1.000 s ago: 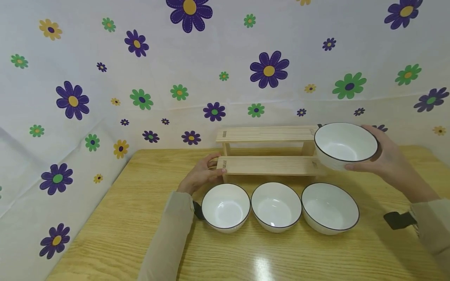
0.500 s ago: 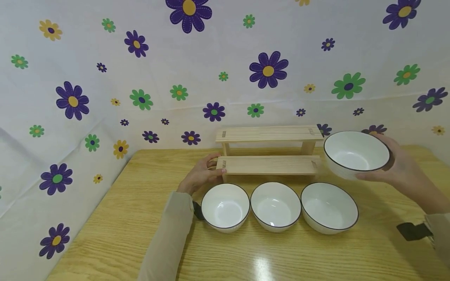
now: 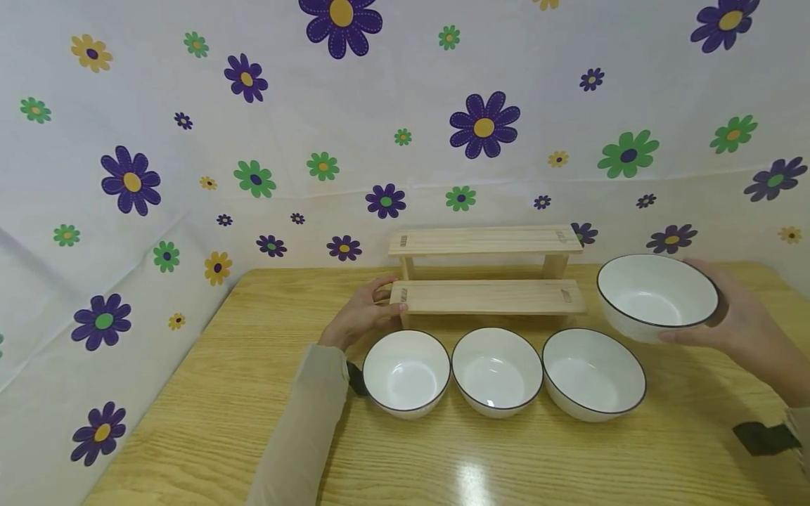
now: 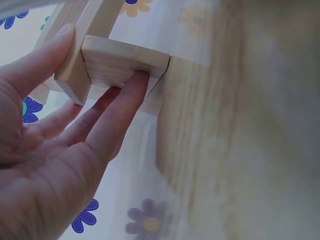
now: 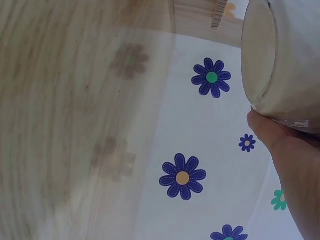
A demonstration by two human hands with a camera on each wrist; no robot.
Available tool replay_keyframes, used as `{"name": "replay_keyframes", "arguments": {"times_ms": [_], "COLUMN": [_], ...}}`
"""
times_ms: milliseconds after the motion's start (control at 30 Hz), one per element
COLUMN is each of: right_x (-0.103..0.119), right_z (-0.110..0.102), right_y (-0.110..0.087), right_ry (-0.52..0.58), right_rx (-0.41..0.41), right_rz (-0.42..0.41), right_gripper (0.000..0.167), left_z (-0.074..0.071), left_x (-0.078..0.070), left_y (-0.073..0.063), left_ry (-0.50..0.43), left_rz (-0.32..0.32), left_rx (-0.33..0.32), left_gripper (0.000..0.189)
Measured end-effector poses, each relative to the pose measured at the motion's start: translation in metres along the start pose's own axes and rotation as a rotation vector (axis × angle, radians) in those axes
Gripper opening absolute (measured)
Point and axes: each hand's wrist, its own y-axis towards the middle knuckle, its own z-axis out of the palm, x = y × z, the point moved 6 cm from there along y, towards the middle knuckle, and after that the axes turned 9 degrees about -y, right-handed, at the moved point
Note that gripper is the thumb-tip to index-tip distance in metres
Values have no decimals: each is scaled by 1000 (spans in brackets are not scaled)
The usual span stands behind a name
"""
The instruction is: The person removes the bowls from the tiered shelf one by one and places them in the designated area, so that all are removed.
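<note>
A white bowl with a dark rim (image 3: 658, 292) is held up off the table at the right by my right hand (image 3: 737, 309). The thumb lies along its near side; the bowl hides the other fingers. In the right wrist view, the held bowl (image 5: 300, 60) shows its pale foot. My left hand (image 3: 363, 313) grips the left end of a two-tier wooden shelf (image 3: 487, 297). The left wrist view shows its thumb on the lower board (image 4: 75, 75) and its fingers against the leg (image 4: 115, 67). Three similar bowls stand in a row before the shelf: left (image 3: 407, 372), middle (image 3: 496, 372), right (image 3: 593, 372).
All of this is on a wood-grain table (image 3: 209, 407). Behind and to the left hangs a white cloth (image 3: 285, 126) with printed flowers. The right bowl of the row stands close to the held bowl.
My right hand has carried its bowl rightward and lower, away from the shelf's right end. The left hand, shelf and three standing bowls have stayed put.
</note>
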Motion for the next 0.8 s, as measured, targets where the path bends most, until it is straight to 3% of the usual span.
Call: {"name": "replay_keyframes", "arguments": {"times_ms": [667, 800], "right_x": [-17, -17], "right_z": [-6, -4], "right_y": [-24, -30], "right_ry": [18, 10], "right_rx": [8, -9], "right_rz": [-17, 12], "right_gripper": [109, 109], "left_z": [-1, 0], "left_x": [2, 2], "left_y": [2, 2], "left_ry": [-17, -15], "left_rz": [3, 8], "left_rx": [6, 9], "left_gripper": [75, 75]}}
